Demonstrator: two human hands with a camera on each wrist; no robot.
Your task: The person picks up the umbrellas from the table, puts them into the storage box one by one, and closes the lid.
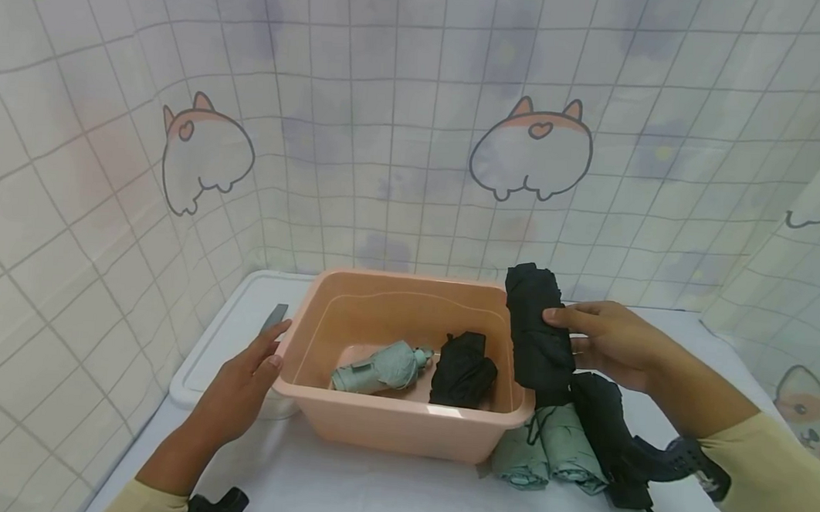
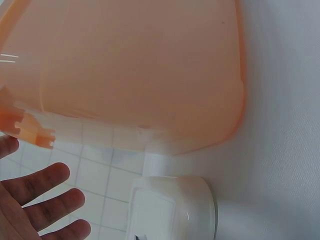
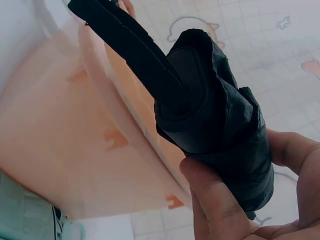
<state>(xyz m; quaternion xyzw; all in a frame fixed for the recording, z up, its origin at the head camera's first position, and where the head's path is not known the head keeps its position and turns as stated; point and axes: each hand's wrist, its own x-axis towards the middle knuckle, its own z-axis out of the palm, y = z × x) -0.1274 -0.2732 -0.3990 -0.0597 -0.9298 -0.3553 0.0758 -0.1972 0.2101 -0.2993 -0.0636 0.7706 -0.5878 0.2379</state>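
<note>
A folded black umbrella [image 1: 537, 328] is pinched between the thumb and fingers of my right hand [image 1: 610, 344], held upright over the right rim of a peach plastic basin [image 1: 401, 429]. The right wrist view shows the strap [image 3: 135, 50] on the umbrella's end. My left hand [image 1: 236, 386] rests its fingertips at the basin's left rim, and in the left wrist view its fingers [image 2: 50, 202] are spread and fairly straight. Inside the basin lie a folded pale green umbrella [image 1: 383, 369] and a folded black umbrella [image 1: 464, 371].
Right of the basin, two rolled pale green umbrellas [image 1: 570, 446] and another black umbrella [image 1: 600, 413] with a wrist loop lie on the white table [image 1: 342, 488]. A white lidded box [image 1: 228, 339] stands behind the left hand. A patterned curtain [image 1: 402, 132] hangs behind.
</note>
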